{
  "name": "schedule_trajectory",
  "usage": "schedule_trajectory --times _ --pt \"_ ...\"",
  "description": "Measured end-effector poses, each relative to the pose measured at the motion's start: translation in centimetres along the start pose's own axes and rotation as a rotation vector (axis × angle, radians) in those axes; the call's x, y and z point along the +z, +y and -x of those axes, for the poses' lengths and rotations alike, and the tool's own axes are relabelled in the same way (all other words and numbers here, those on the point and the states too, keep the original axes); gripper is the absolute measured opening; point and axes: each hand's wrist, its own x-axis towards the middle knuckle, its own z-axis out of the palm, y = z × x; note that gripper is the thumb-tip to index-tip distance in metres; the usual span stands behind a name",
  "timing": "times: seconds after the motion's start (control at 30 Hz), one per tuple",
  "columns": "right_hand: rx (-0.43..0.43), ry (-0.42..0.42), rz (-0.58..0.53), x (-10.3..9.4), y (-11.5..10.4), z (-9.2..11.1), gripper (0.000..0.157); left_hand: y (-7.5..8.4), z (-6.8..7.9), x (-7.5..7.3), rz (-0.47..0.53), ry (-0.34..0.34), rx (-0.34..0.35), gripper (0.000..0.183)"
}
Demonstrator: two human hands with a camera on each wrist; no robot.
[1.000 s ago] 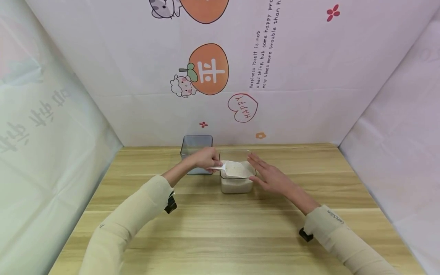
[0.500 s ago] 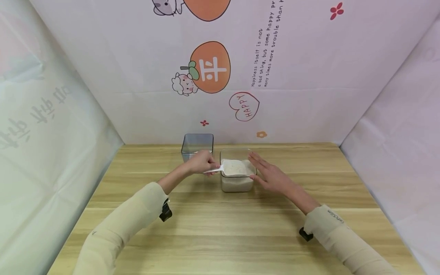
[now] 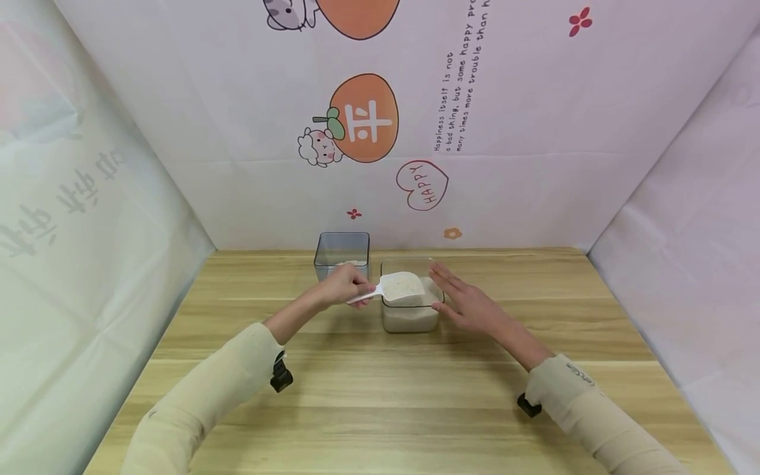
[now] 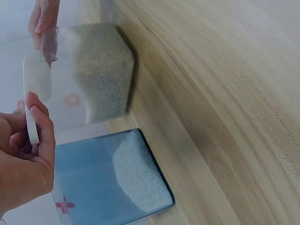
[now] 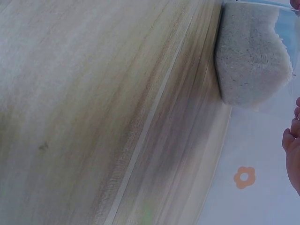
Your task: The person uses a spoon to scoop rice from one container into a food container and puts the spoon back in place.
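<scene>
Left grip [image 3: 346, 285] curled round white scoop [image 4: 37, 77]; right grip [image 3: 466, 305] straight-fingered against container [image 3: 411, 320].

Bright head view; softer, hazier wrist views

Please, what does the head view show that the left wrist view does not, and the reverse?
Only the head view shows the pale sleeves and the heart print reading HAPPY.

Only the left wrist view shows how the white grains heap in the blue container; the head view gives just a glimpse.

Both show the left hand holding the scoop, and the right hand at the clear container.
</scene>
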Motion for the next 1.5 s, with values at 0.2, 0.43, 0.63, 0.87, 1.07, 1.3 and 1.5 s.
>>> schedule_trajectory --times 0.2,0.43,0.63,0.87,1.07,1.3,1.5 --pt "0.002 0.002 -0.001 0.0 0.0 0.1 0.067 0.1 0.7 -0.6 0.048 0.027 -0.034 0.024" --pt "-0.019 0.024 0.005 0.0 0.0 0.3 0.066 0.0 1.5 -1.7 0.031 0.076 -0.031 0.024" --pt "-0.019 0.024 0.007 0.0 0.0 0.4 0.067 0.0 2.3 -3.1 0.039 0.113 0.012 0.022" --pt "0.006 0.002 0.0 0.0 0.1 0.4 0.067 -0.2 3.2 -5.0 0.071 0.127 -0.051 0.025" --pt "0.007 -0.009 -0.011 0.1 0.0 0.3 0.067 -1.0 4.0 -6.7 0.074 0.15 -0.06 0.026" --pt "0.006 -0.005 -0.012 0.1 0.0 0.2 0.067 -1.2 4.5 -8.6 0.039 0.213 -0.102 0.029" --pt "0.011 -0.008 -0.012 0.2 0.1 0.1 0.067 -0.8 4.6 -9.7 0.014 0.237 -0.132 0.031"
